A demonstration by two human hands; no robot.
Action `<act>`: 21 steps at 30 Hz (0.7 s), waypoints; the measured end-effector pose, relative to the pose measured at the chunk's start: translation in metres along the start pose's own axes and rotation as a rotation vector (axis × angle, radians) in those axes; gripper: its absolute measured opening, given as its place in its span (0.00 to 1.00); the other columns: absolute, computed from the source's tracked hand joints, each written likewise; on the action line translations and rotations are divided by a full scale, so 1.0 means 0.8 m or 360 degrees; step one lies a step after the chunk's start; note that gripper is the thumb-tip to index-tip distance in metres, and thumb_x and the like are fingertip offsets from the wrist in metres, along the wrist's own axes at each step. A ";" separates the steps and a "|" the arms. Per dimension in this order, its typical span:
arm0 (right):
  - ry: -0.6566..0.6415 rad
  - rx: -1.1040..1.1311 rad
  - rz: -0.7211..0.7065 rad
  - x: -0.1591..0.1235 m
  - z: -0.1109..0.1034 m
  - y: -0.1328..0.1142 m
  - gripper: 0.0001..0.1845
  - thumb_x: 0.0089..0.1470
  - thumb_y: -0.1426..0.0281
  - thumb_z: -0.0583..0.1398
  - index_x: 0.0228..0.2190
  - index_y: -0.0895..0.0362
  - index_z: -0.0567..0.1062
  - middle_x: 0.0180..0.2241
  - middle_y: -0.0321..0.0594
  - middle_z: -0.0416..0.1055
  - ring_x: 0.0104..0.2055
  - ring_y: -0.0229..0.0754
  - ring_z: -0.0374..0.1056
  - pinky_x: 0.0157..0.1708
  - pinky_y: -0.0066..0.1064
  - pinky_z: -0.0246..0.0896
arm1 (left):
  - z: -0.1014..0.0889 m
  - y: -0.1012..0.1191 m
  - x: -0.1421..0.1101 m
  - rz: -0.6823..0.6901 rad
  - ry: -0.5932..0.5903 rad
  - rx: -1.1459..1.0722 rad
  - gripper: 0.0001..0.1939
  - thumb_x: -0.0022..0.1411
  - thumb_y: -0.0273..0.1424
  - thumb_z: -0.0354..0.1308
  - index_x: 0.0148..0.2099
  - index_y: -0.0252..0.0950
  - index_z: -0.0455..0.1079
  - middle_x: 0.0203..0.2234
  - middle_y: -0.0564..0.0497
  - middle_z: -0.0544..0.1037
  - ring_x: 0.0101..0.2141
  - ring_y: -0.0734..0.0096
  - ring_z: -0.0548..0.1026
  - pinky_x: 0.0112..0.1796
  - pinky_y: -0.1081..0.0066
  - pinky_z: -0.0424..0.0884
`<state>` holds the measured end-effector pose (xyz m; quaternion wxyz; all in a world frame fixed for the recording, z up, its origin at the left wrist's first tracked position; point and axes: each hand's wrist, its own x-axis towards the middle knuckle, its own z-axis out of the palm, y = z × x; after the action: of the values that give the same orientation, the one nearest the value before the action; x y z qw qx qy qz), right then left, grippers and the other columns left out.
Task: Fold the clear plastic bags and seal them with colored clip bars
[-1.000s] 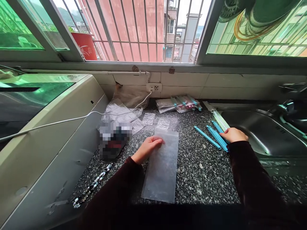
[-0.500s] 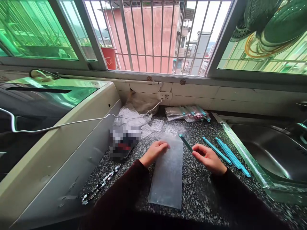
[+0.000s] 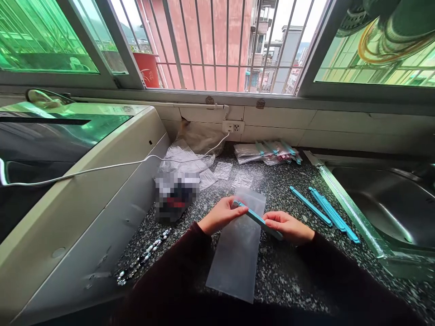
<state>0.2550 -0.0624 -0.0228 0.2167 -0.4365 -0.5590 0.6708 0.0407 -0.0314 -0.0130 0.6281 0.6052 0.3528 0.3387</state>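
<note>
A long, narrow teal bag clip (image 3: 255, 218) slants over the bag between my two hands. My left hand (image 3: 222, 214) is closed in a pinch on its upper left end. My right hand (image 3: 288, 226) grips it by thumb and fingers near the lower right end. Under the clip a frosted clear plastic bag (image 3: 234, 262) lies flat on the counter; whether my left fingers also touch the bag is hidden. To the right of my right hand lie a single teal clip (image 3: 311, 206) and a small stack of the same clips (image 3: 333, 215).
A steel sink (image 3: 377, 199) borders the speckled counter (image 3: 285, 280) on the right. Filled bags with teal clips (image 3: 268, 151) lie at the back wall. Left are clear packets (image 3: 183, 154), a beaded strand (image 3: 144, 256) and a white machine (image 3: 102, 217). A white cord (image 3: 112, 166) crosses to the socket.
My left hand has left the bag's upper part and taken hold of the teal clip's end. My right hand has brought the clip left over the bag. The view has tipped slightly downward.
</note>
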 end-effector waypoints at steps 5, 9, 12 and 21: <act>0.0319 -0.0275 -0.0189 -0.004 -0.002 -0.010 0.25 0.45 0.49 0.57 0.24 0.60 0.71 0.19 0.32 0.59 0.20 0.31 0.51 0.20 0.25 0.45 | -0.005 0.003 -0.001 -0.0043 0.0208 -0.0057 0.19 0.46 0.44 0.60 0.27 0.31 0.65 0.16 0.59 0.59 0.19 0.81 0.55 0.22 0.76 0.48; 0.0795 -0.0525 -0.0467 -0.009 -0.015 -0.014 0.22 0.47 0.51 0.56 0.23 0.59 0.71 0.20 0.34 0.63 0.23 0.35 0.57 0.24 0.27 0.52 | -0.015 0.001 0.004 -0.0105 0.0479 -0.0293 0.20 0.44 0.45 0.60 0.22 0.34 0.59 0.15 0.59 0.57 0.17 0.82 0.53 0.21 0.75 0.46; 0.0988 -0.0632 -0.0550 -0.012 -0.023 -0.012 0.20 0.48 0.53 0.56 0.22 0.58 0.71 0.20 0.35 0.64 0.23 0.36 0.59 0.24 0.29 0.55 | -0.019 -0.004 0.008 -0.0109 0.0500 -0.0374 0.20 0.44 0.44 0.60 0.20 0.35 0.56 0.14 0.59 0.56 0.17 0.82 0.52 0.20 0.75 0.45; 0.1019 -0.1160 -0.1148 -0.020 -0.010 -0.009 0.13 0.51 0.60 0.59 0.34 0.56 0.73 0.30 0.41 0.70 0.24 0.37 0.63 0.23 0.30 0.62 | -0.008 -0.003 0.005 -0.0098 0.0452 -0.0235 0.22 0.45 0.47 0.59 0.18 0.35 0.56 0.11 0.59 0.56 0.15 0.83 0.53 0.19 0.75 0.46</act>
<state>0.2688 -0.0683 -0.0106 0.4244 -0.4458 -0.7726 0.1555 0.0374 -0.0250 -0.0157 0.6246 0.4924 0.4308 0.4265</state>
